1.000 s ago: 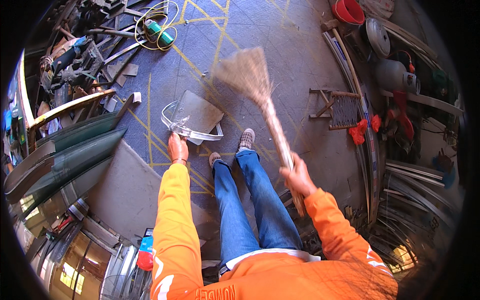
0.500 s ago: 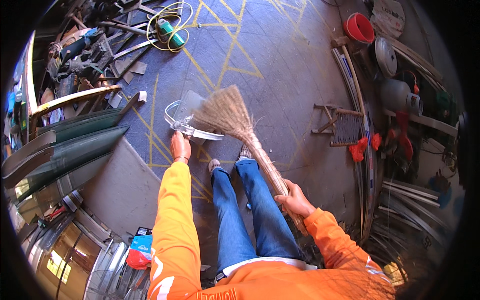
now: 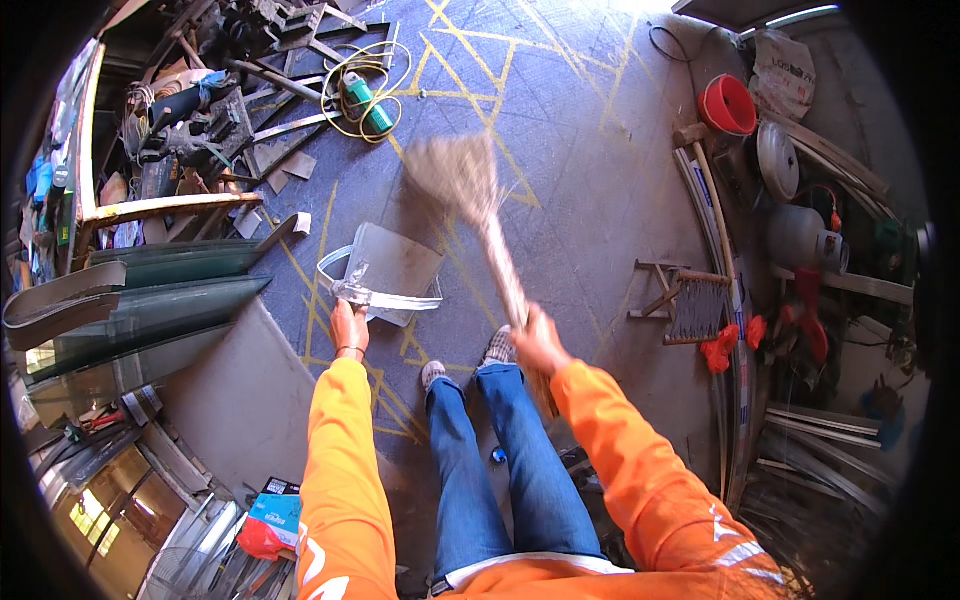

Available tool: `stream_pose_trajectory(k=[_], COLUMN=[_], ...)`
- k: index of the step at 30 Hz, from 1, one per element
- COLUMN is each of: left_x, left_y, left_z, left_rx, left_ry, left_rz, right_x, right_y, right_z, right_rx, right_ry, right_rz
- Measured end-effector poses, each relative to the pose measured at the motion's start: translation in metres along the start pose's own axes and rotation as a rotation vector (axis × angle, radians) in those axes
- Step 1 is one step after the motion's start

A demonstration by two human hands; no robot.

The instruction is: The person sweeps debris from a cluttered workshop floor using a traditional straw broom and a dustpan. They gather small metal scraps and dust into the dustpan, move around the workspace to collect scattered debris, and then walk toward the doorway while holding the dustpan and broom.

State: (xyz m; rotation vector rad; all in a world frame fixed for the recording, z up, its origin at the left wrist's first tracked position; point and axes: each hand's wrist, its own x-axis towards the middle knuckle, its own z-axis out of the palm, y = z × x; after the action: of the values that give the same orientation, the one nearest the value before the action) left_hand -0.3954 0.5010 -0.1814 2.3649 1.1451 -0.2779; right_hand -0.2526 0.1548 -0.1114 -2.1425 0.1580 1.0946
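Observation:
My left hand (image 3: pixel 349 330) is closed on a makeshift dustpan (image 3: pixel 396 262), a flat grey plate with a bent whitish metal strip across its near side. The part inside my fingers is hidden. In my right hand (image 3: pixel 541 343) is the shaft of a straw broom (image 3: pixel 501 262), gripped partway along it. Its flared bristle end, smeared by motion, sits beyond the dustpan and to its right, apart from it. The shaft's rear end runs back beneath my wrist, over my right leg.
A green tool with a coiled yellow cord (image 3: pixel 367 100) lies on the floor at far left. Dark glass sheets (image 3: pixel 150 305) stand at left. To the right are a small stool (image 3: pixel 690 300), long strips (image 3: pixel 715 215) and a red bucket (image 3: pixel 727 105).
The broom's bristle end has swung away from the dustpan, farther off. My right hand has moved forward and left with it. The dustpan, in my left hand, shows more of its plate.

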Motion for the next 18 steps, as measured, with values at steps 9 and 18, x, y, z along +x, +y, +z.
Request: stream_pose_trajectory(k=[9,18], left_x=[0.003,0.009], left_y=[0.002,0.026], left_z=[0.002,0.011], left_rx=[0.056,0.087], left_ry=[-0.026,-0.016], left_rz=[-0.039,-0.019], right_x=[-0.102,0.126], right_y=[-0.029,-0.121], right_z=[-0.066,-0.080], right_rx=[0.278,0.228], right_ry=[-0.318,0.099], right_rz=[0.187,-0.155])
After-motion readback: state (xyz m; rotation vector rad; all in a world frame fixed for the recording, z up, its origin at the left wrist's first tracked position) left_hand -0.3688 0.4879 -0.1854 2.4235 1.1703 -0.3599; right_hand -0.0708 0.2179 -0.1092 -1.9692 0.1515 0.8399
